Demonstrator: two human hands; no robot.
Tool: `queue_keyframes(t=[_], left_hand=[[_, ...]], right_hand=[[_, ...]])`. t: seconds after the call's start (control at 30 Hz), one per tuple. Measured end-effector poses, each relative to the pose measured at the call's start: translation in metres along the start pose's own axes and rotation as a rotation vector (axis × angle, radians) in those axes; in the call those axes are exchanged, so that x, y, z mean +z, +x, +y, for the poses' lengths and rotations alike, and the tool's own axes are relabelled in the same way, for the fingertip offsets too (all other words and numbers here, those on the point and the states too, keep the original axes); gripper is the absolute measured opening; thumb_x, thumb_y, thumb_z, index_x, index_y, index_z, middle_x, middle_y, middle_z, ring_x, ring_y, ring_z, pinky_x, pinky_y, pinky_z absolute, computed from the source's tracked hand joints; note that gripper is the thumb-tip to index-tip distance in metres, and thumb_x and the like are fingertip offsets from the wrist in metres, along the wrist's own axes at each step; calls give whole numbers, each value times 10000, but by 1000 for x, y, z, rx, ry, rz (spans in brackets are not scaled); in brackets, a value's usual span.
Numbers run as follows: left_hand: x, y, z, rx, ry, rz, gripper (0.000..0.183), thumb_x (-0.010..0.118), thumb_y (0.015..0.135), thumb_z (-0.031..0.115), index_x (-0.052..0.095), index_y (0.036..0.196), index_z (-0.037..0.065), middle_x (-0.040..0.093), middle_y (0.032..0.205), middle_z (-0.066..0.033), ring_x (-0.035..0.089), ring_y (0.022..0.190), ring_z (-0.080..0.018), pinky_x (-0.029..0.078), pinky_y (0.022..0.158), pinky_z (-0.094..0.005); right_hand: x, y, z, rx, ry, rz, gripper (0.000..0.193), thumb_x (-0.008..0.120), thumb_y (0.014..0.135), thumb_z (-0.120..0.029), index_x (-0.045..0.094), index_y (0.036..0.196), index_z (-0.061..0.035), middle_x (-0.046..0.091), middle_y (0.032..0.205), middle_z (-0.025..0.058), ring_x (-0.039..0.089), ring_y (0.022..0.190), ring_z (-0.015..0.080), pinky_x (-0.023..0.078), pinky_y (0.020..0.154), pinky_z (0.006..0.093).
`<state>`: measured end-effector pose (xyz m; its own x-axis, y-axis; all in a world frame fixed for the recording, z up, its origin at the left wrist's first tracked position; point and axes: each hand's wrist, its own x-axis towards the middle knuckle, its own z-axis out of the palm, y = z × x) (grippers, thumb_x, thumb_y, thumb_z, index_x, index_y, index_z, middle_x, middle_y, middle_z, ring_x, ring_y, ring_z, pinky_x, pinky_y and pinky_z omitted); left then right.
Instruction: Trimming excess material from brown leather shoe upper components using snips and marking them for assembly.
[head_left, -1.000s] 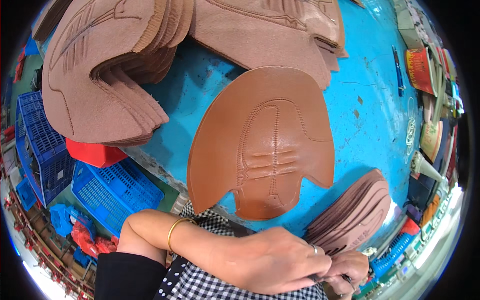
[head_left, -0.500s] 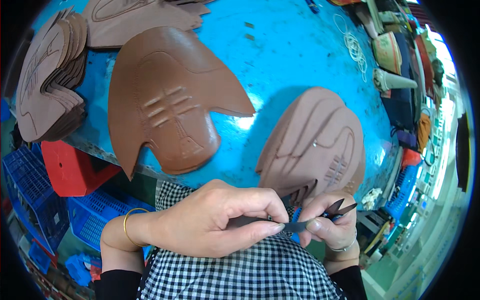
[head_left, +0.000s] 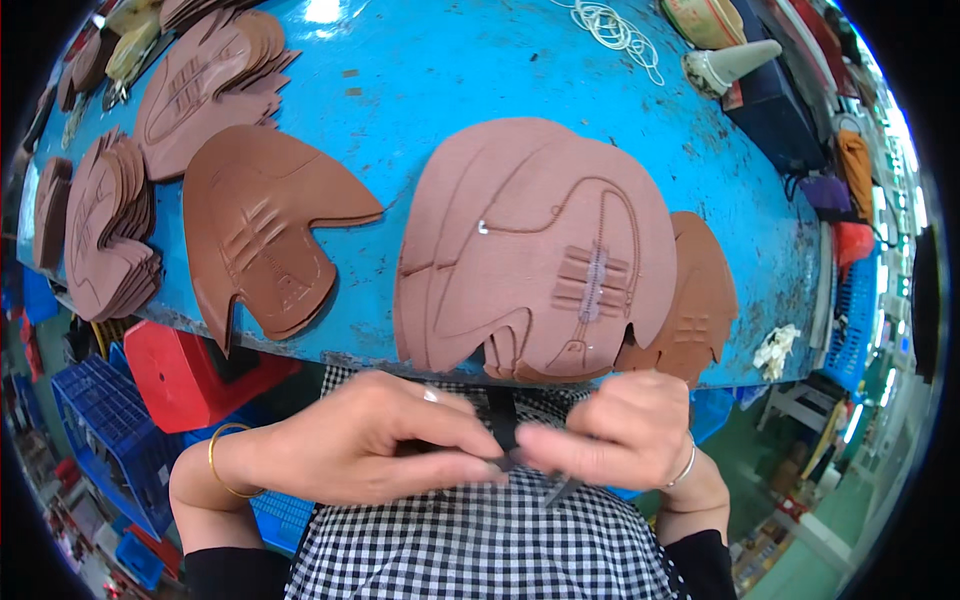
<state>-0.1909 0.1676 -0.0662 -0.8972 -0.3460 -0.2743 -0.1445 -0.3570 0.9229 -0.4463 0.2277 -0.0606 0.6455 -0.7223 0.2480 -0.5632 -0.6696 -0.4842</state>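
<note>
Just in front of my apron, my left hand [head_left: 385, 440] pinches a narrow black strip [head_left: 502, 412] between thumb and fingers. Close beside it, my right hand [head_left: 620, 430] is closed and smeared by motion, its fingertips meeting the strip. A blurred grey tip [head_left: 563, 491] pokes out below that hand; it looks like part of the small dark-bladed scissors seen there earlier. Beyond my hands, at the table edge, lies a stack of pinkish-brown leather shoe uppers [head_left: 530, 200] with stitched lines and raised bars. A smooth brown upper [head_left: 265, 230] lies to its left.
More stacked uppers [head_left: 110, 230] line the left of the blue table [head_left: 400, 90]. Another brown upper [head_left: 695, 300] peeks out at the right. White cord [head_left: 615, 30] and a cone [head_left: 730, 67] stand far right. A red stool [head_left: 190, 375] and blue crates [head_left: 110, 430] are below left.
The view has turned, so the near stack now sits more central. My right hand has rolled over with its knuckles up; the scissor blades no longer point up and right.
</note>
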Motion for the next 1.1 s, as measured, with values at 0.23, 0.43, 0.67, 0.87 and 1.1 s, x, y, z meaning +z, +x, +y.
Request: queue_keyframes(t=[0.23, 0.43, 0.67, 0.87, 1.1], left_hand=[[-7, -10, 42, 71, 113, 678, 144, 736, 755, -7, 669, 866, -70, 679, 722, -110, 653, 595, -128, 495, 532, -219], [-30, 35, 77, 148, 609, 490, 151, 778, 670, 116, 657, 652, 26, 631, 608, -19, 568, 530, -58, 391, 494, -195], [-42, 120, 60, 491, 1035, 106, 66, 684, 672, 108, 713, 709, 61, 658, 659, -97, 636, 628, -253, 510, 611, -331], [-44, 148, 71, 75, 1238, -139, 77, 662, 680, 111, 712, 707, 58, 649, 648, -106, 637, 637, -269, 516, 643, -359], [-46, 148, 63, 76, 1194, -108, 86, 665, 698, 120, 711, 726, 54, 657, 669, -109, 645, 636, -255, 517, 627, -340]], right_hand=[[8, -23, 25, 156, -257, -36, 476, 714, 681, -154, 667, 1153, -111, 401, 613, 3, 465, 499, 146, 370, 433, 283], [0, -24, 45, 241, 221, 27, 420, 604, 764, 8, 589, 1175, -72, 475, 723, 1, 460, 546, 115, 402, 480, 253], [-15, -34, 59, 819, 831, 438, 82, 492, 959, -24, 426, 999, -49, 579, 765, 28, 412, 563, 11, 346, 511, 170], [-12, -42, 67, 758, 739, 376, 28, 620, 890, -15, 592, 890, -18, 672, 730, 42, 575, 514, 46, 421, 446, 185], [-22, -32, 76, 422, 402, 216, 56, 685, 811, -19, 641, 842, -34, 661, 711, 42, 639, 530, 123, 461, 455, 237]])
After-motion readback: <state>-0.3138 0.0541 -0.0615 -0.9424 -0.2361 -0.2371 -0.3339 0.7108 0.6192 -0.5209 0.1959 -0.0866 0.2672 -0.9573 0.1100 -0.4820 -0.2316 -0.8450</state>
